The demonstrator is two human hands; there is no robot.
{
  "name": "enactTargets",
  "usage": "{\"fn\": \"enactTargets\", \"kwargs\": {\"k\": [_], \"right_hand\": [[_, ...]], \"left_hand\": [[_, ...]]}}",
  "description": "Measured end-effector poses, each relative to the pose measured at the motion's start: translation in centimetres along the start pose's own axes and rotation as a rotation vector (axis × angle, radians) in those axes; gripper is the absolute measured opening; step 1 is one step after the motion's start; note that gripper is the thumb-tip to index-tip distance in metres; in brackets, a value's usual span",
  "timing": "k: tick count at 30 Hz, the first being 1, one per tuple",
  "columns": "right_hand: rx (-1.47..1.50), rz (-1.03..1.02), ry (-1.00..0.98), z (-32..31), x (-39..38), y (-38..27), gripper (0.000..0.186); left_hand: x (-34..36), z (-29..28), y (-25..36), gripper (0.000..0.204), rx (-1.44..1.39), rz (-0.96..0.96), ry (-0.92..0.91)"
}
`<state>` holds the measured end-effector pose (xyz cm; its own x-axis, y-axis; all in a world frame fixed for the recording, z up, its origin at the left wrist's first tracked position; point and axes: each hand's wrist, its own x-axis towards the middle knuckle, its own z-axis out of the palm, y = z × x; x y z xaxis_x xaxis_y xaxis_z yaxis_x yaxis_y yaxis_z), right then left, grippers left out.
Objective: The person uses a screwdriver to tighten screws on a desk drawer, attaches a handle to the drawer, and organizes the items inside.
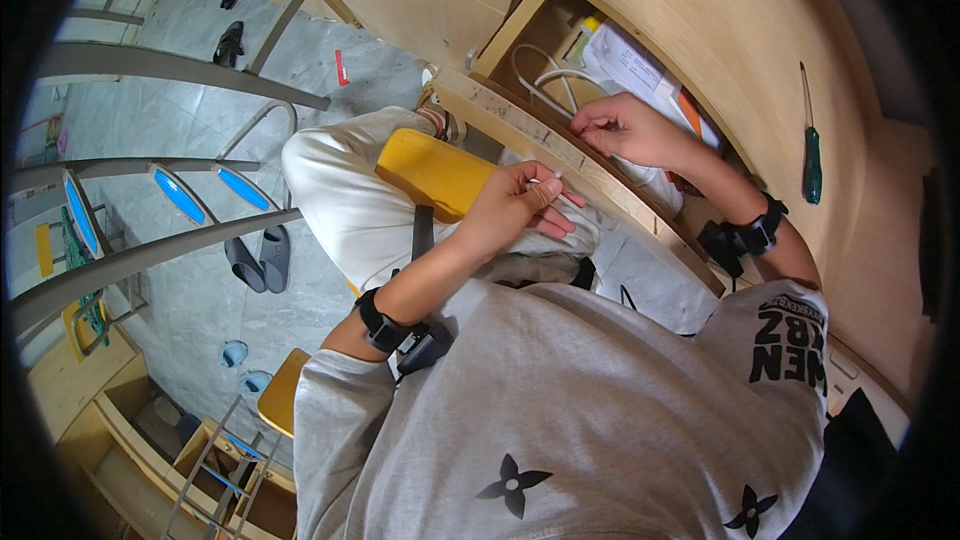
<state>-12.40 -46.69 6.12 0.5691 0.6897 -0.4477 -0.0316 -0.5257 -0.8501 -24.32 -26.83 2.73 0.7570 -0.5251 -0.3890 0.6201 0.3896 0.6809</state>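
My left hand (522, 202) is raised before the drawer front (470, 100), thumb pinched toward the index finger on a small pale item (556, 178), other fingers partly extended. My right hand (627, 132) reaches into the open drawer, fingers curled; what they grip is unclear. Beside it lie white cables (550, 78) and white papers or packets (632, 60), with a yellow-capped item (590, 25) behind. Below my left hand a yellow flat object (420, 165) rests between my legs, its kind unclear.
A green-handled screwdriver (811, 162) lies on the wooden surface (845, 50) at right. Bunk-bed metal rails and ladder (180, 195) stand at left, grey slippers (262, 260) and a red strip (342, 67) on the tiled floor. A yellow stool (280, 395) is beside me.
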Motion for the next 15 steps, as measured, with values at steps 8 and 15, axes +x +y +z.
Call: {"fn": "enactTargets", "kwargs": {"k": [8, 15], "right_hand": [[-0.027, 0.083, -0.029, -0.2, 0.0, -0.8, 0.016], [-0.093, 0.059, -0.017, 0.2, 0.3, -0.3, 0.017]], "left_hand": [[-0.1, 0.1, 0.2, 0.023, -0.035, -0.028, -0.001], [-0.1, 0.1, 0.2, 0.023, -0.034, -0.025, -0.007]]}}
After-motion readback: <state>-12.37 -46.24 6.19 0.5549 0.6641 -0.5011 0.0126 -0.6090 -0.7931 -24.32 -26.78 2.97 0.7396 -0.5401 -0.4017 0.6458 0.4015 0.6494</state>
